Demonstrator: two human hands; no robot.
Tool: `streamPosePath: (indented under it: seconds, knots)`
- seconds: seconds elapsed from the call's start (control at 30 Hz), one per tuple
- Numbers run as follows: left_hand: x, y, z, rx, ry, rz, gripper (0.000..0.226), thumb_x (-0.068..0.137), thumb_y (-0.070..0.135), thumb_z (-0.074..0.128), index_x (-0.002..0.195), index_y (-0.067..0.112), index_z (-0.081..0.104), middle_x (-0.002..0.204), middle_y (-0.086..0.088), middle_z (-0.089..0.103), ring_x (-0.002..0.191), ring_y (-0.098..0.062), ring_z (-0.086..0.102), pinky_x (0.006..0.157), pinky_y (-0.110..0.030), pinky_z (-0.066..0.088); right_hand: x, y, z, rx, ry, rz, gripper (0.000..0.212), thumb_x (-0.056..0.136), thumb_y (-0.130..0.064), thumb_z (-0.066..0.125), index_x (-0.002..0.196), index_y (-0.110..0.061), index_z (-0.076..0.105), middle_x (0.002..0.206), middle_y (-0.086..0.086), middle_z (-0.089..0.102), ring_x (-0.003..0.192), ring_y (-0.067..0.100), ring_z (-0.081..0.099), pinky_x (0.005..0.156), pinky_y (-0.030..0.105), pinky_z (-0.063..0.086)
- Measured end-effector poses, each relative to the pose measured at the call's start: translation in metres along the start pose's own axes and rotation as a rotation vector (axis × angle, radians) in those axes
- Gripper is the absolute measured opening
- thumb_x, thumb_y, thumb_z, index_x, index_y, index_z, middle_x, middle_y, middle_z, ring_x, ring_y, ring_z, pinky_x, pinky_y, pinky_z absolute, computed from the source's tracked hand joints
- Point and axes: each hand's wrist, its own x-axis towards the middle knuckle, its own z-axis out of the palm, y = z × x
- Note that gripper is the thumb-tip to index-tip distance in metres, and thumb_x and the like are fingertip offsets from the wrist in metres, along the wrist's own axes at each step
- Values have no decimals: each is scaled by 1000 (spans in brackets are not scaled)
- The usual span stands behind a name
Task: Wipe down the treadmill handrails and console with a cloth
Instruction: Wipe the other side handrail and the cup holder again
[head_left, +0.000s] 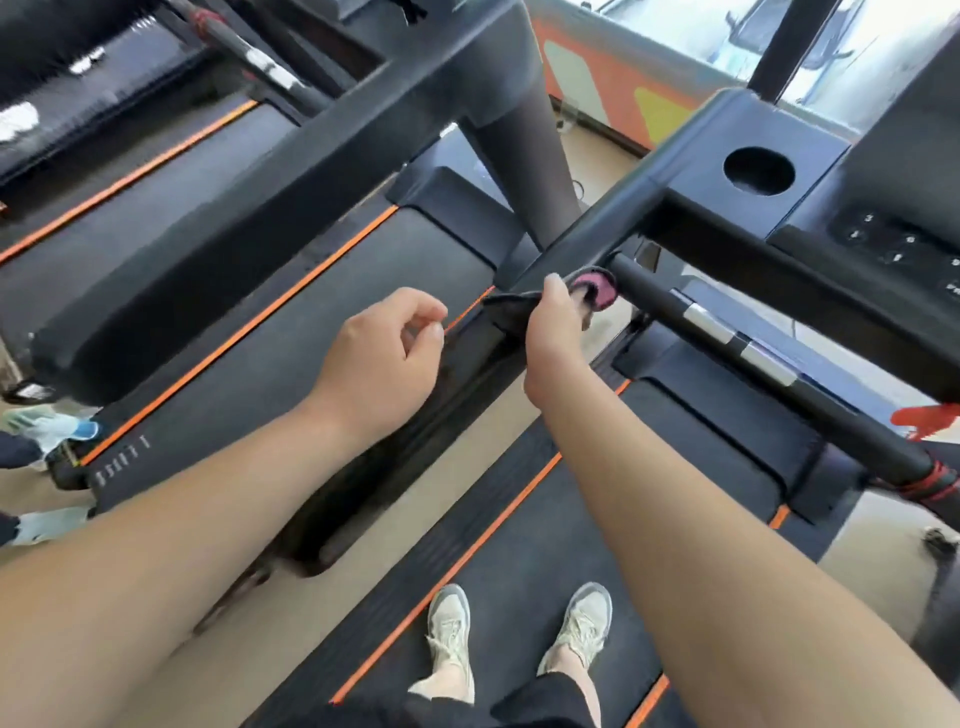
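Note:
My right hand grips a dark grey and pink cloth against the left end of the treadmill's black front crossbar, just under the left handrail. Part of the cloth hangs out to the left of the hand. My left hand hovers a little to the left with fingers loosely curled and thumb near the index finger, holding nothing. The console with its buttons and a round cup holder lies up and to the right.
A neighbouring treadmill's handrail and belt fill the left. Silver pulse sensors sit on the crossbar. A red safety clip is at the right edge. My shoes stand on the belt. Another person's shoes show at far left.

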Motion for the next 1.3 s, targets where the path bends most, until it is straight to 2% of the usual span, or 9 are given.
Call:
streamPosePath:
  seconds: [0.1, 0.2, 0.4, 0.53, 0.73, 0.83, 1.0, 1.13, 1.3]
  knots:
    - [-5, -32, -22, -30, 21, -22, 20, 103, 24, 54, 120, 24, 65, 104, 14, 69, 97, -7, 67, 94, -33, 55, -27, 33, 26, -249, 48, -224, 66, 98, -39, 29, 150, 1, 30, 155, 19, 27, 136, 32, 30, 115, 38, 22]
    - [-9, -58, -28, 13, 3, -41, 22, 103, 22, 54, 122, 22, 65, 107, 12, 69, 100, -9, 65, 96, -33, 53, -72, 83, 47, -201, 30, -174, 69, 101, -33, 32, 155, 5, 14, 161, 21, 16, 148, 31, 15, 123, 37, 7]
    - [-16, -98, -18, 95, -134, -63, 26, 101, 20, 55, 124, 19, 66, 118, 5, 69, 110, -15, 62, 97, -25, 45, -66, 102, 56, -250, 72, -106, 77, 103, -47, 34, 159, -2, 5, 167, 15, 8, 153, 25, 12, 125, 42, 9]
    - [-19, -107, -22, 63, -157, -84, 28, 103, 21, 50, 127, 21, 65, 124, 8, 66, 115, -12, 58, 100, -26, 43, -21, 69, 45, -302, 131, 10, 90, 90, -68, 27, 157, -9, 17, 153, -1, 30, 149, 27, 28, 121, 46, 19]
    - [-21, -116, -27, 27, -133, -138, 29, 104, 20, 46, 127, 21, 65, 118, 7, 69, 111, -13, 62, 102, -31, 47, -135, 167, 74, -233, 42, -199, 73, 105, -39, 40, 160, -7, 3, 165, 1, 19, 146, 7, 21, 110, 3, 6]
    - [-23, -120, -30, 19, -142, -149, 29, 104, 20, 47, 127, 21, 64, 117, 7, 69, 110, -12, 62, 103, -31, 47, -194, 212, 91, -277, -139, 11, 79, 106, -48, 33, 159, -7, -9, 168, 8, 4, 154, 17, 8, 122, 25, 3]
    - [-25, -121, -34, -2, -139, -140, 29, 104, 20, 47, 129, 21, 63, 122, 8, 68, 113, -9, 61, 103, -27, 45, -144, 167, 78, -166, 129, 83, 63, 98, -59, 28, 126, -5, 45, 143, 17, 45, 128, 31, 44, 114, 41, 29]
    - [-27, -118, -32, -39, -147, -151, 30, 106, 22, 45, 131, 22, 62, 123, 9, 66, 115, -9, 59, 102, -27, 44, -109, 127, 55, -32, 145, 50, 61, 100, -57, 17, 132, -17, 51, 129, -1, 44, 115, 23, 44, 103, 38, 34]
    - [-32, -118, -23, -66, -145, -142, 30, 105, 22, 46, 130, 22, 63, 125, 10, 66, 117, -9, 59, 104, -27, 43, -127, 144, 61, 453, 107, 286, 36, 90, -52, 42, 96, -27, 68, 103, -6, 74, 98, 22, 70, 84, 38, 58]
